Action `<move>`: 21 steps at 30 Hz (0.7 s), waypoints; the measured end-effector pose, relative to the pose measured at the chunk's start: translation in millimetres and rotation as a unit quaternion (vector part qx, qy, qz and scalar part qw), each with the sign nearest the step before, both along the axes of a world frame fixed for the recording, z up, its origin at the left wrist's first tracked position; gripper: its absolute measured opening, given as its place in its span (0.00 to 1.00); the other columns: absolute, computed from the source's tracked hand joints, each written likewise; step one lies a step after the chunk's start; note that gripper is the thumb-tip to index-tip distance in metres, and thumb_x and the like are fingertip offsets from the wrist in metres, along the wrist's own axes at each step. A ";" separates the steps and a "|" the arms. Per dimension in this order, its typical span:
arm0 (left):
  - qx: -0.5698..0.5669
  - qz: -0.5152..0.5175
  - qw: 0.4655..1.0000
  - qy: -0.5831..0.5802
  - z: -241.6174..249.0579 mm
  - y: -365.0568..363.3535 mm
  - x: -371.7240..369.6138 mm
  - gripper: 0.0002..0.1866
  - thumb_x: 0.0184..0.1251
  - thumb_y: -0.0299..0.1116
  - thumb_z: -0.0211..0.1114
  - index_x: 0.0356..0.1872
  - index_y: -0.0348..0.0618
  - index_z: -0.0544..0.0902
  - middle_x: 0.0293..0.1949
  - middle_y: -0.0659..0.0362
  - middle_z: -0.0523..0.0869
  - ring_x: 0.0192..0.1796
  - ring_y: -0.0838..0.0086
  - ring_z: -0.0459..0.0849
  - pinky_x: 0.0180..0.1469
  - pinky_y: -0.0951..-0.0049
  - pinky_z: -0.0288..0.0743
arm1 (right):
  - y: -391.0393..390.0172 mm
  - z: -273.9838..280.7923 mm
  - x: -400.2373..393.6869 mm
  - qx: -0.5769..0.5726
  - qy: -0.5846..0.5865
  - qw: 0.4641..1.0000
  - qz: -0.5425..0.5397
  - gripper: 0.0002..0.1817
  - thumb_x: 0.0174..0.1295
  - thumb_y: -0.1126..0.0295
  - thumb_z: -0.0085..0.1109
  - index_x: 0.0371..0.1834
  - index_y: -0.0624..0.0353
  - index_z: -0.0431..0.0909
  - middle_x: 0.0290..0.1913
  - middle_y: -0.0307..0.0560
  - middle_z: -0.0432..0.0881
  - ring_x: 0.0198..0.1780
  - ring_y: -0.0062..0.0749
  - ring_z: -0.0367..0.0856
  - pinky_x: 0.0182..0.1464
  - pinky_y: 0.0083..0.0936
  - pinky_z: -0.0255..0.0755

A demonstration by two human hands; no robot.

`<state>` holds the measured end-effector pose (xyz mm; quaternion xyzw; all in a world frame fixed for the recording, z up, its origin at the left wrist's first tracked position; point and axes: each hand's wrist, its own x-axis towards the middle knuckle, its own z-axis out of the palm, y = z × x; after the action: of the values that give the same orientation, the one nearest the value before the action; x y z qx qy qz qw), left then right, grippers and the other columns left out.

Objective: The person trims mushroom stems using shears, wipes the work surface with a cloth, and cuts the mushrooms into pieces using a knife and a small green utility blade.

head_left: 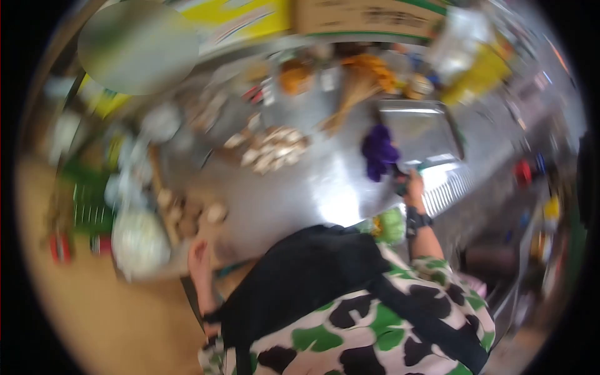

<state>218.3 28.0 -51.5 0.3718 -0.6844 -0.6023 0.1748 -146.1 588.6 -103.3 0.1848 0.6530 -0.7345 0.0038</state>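
Note:
My left hand (199,257) hangs at the table's left front edge, fingers loosely bent and nothing visible in it. Close by, several brownish, mushroom-like pieces (190,214) lie on the table corner. My right hand (413,189), with a dark band at the wrist, is closed around something small and dark that blur hides. Just beyond it, a crumpled purple cloth or bag (379,152) lies against a metal tray (417,112). A pile of cut whitish pieces, apparently mushrooms (275,150), sits mid-table. Beside my right wrist is a pale green vegetable (391,225).
The steel table (287,206) carries a bundle of tan stalks with orange tops (359,84) at the back. Cardboard boxes (369,17) stand behind it. To the left are a bulging white bag (140,244) and a green crate (92,203). A ridged metal surface (449,190) lies right.

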 end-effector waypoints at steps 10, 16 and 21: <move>-0.244 -0.120 0.962 0.011 -34.7 -11.3 -52.9 0.22 0.62 0.20 0.64 0.59 0.36 0.76 0.65 0.49 0.72 0.62 0.59 0.78 0.62 0.65 0.75 | -32.1 13.9 -25.7 0.381 -0.015 0.924 -0.012 0.21 0.70 0.54 0.56 0.44 0.66 0.81 0.38 0.49 0.86 0.42 0.35 0.82 0.49 0.32 0.72; -0.403 -0.152 0.899 -0.080 -21.6 -2.9 -86.6 0.32 0.55 0.26 0.72 0.63 0.40 0.73 0.67 0.44 0.70 0.69 0.47 0.67 0.71 0.56 0.61 | -2.9 -10.5 -35.6 0.332 0.025 0.942 -0.041 0.19 0.70 0.58 0.58 0.45 0.68 0.80 0.40 0.49 0.86 0.43 0.33 0.81 0.50 0.30 0.72; -0.399 -0.114 0.908 -0.057 -29.2 -7.3 -97.7 0.30 0.52 0.29 0.75 0.58 0.40 0.76 0.61 0.45 0.73 0.64 0.48 0.71 0.67 0.57 0.66 | -88.8 61.1 30.8 0.233 0.125 0.959 0.102 0.12 0.71 0.64 0.57 0.45 0.63 0.77 0.38 0.43 0.87 0.39 0.26 0.83 0.44 0.26 0.75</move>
<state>120.6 20.7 -80.7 0.2247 -0.9141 -0.2726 0.1991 -115.3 499.7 -42.2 0.0194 0.8170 -0.5745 -0.0461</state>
